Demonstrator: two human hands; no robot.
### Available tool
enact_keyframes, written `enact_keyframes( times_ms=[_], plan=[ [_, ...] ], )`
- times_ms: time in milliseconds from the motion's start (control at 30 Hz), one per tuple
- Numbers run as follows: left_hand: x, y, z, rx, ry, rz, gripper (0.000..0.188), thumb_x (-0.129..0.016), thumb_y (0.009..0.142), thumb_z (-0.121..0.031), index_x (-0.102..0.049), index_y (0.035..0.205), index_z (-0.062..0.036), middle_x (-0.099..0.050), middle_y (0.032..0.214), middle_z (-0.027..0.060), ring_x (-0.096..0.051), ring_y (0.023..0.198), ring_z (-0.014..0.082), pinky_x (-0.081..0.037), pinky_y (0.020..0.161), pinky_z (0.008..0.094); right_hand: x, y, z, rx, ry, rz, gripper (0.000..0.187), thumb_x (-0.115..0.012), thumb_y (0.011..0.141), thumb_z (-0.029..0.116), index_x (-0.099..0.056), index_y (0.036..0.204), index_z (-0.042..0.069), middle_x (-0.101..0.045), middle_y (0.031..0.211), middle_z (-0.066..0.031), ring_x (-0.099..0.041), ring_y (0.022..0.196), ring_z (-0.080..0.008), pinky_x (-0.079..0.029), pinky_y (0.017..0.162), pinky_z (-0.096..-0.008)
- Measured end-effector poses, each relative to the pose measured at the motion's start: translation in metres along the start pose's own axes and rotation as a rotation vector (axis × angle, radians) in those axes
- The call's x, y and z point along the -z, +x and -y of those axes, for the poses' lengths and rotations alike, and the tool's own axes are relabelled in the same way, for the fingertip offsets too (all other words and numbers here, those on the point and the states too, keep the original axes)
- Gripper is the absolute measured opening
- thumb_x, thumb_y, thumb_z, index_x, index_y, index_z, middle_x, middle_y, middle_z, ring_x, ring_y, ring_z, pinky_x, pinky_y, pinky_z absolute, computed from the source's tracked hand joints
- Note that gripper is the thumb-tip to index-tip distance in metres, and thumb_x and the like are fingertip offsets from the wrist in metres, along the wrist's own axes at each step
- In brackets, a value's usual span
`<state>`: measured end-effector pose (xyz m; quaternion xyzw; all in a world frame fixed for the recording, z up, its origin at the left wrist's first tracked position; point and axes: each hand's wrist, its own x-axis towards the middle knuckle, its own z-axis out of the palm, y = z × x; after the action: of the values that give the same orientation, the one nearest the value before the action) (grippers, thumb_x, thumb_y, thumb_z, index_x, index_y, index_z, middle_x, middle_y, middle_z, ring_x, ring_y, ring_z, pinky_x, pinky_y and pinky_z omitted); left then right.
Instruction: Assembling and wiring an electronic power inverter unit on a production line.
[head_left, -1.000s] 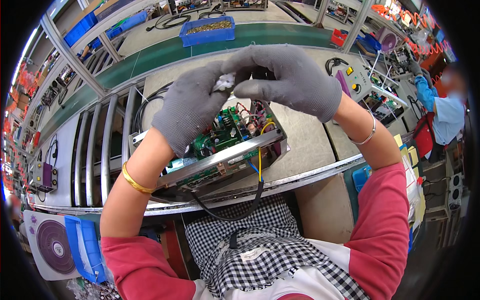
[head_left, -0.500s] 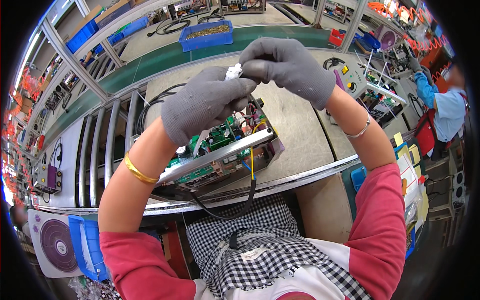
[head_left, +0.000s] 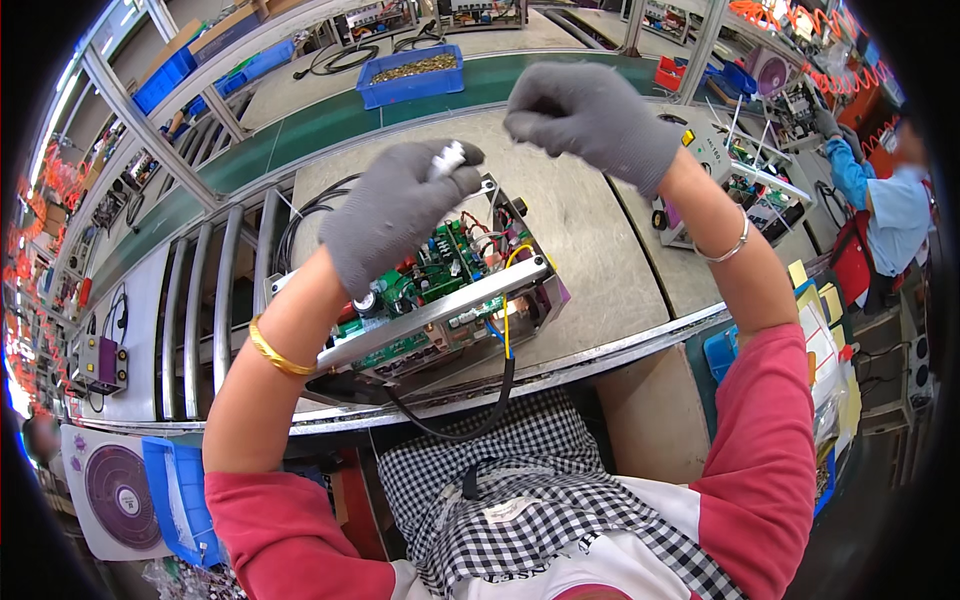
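Note:
My left hand [head_left: 392,212], in a grey knit glove, is closed round small white plastic pieces [head_left: 447,160] that poke out between thumb and fingers; their exact kind I cannot make out. It hovers above an open electronic unit with green circuit boards [head_left: 436,272] and a metal bar [head_left: 440,316] along its near side. A yellow wire [head_left: 506,325] and a black cable [head_left: 497,405] hang off its front. Up and to the right, my gloved right hand [head_left: 592,122] is in the air, thumb and fingers curled together; anything between them is hidden.
Metal rollers [head_left: 200,310] lie left of the metal-topped workbench [head_left: 605,270]. Beyond it, a blue bin of small brass-coloured parts [head_left: 412,75] sits on a green conveyor [head_left: 500,82]. Another open unit [head_left: 745,185] stands at right, near a person in light blue [head_left: 895,220].
My hands have drawn apart: the right moved right and slightly up, the left slightly left and down, keeping the white pieces. More of the unit's boards shows.

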<state>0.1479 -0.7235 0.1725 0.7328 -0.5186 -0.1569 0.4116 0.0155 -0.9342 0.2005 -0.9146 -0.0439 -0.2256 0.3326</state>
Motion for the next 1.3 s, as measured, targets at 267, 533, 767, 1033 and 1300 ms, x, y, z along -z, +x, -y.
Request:
enact_keyframes(
  times_ms=[267,533,767,1033,1300],
  plan=[
    [-0.012,0.001,-0.006,-0.075,0.371,0.076,0.037,-0.061,0.099,-0.03,-0.069,0.118,0.0012,-0.072,0.096,0.0256,-0.067,0.085,0.0404,-0.051,0.081,0.0467,-0.026,-0.002,-0.003,-0.262,0.091,0.213,0.023,-0.073,0.095,0.023,-0.072,0.1,0.001,-0.073,0.083,-0.0079,-0.067,0.065,-0.0131,-0.054,0.06,-0.0289],
    [-0.031,0.005,0.008,-0.03,0.453,0.107,0.035,-0.062,0.095,-0.027,-0.068,0.116,0.0007,-0.069,0.111,0.0295,-0.065,0.105,0.0466,-0.049,0.094,0.0517,-0.03,-0.011,-0.013,-0.174,0.166,0.19,0.02,-0.073,0.097,0.02,-0.07,0.101,0.0,-0.066,0.08,-0.0029,-0.057,0.067,-0.0082,-0.05,0.058,-0.0256],
    [-0.033,0.008,0.02,-0.019,0.368,0.127,0.04,-0.061,0.094,-0.023,-0.061,0.127,-0.0008,-0.07,0.111,0.0307,-0.066,0.107,0.0461,-0.05,0.095,0.0495,-0.026,-0.026,0.002,0.102,-0.208,-0.007,0.02,-0.075,0.093,0.024,-0.073,0.103,0.007,-0.069,0.087,-0.0065,-0.063,0.074,-0.0185,-0.052,0.067,-0.0343],
    [-0.024,0.017,0.015,0.019,0.373,0.282,0.044,-0.061,0.094,-0.024,-0.057,0.129,0.002,-0.069,0.115,0.0309,-0.067,0.11,0.0449,-0.051,0.095,0.0478,-0.031,-0.023,0.038,0.269,-0.703,0.63,0.016,-0.069,0.092,0.025,-0.077,0.105,0.023,-0.074,0.093,-0.0072,-0.073,0.086,-0.0311,-0.057,0.073,-0.044],
    [-0.023,0.017,0.007,0.027,0.391,0.316,0.049,-0.063,0.098,-0.033,-0.056,0.131,0.0027,-0.067,0.123,0.031,-0.065,0.116,0.0448,-0.05,0.101,0.0463,-0.044,-0.004,0.065,0.227,-1.034,0.9,0.019,-0.065,0.093,0.02,-0.078,0.107,0.019,-0.077,0.096,-0.0075,-0.076,0.088,-0.0291,-0.06,0.075,-0.0434]
  ],
)
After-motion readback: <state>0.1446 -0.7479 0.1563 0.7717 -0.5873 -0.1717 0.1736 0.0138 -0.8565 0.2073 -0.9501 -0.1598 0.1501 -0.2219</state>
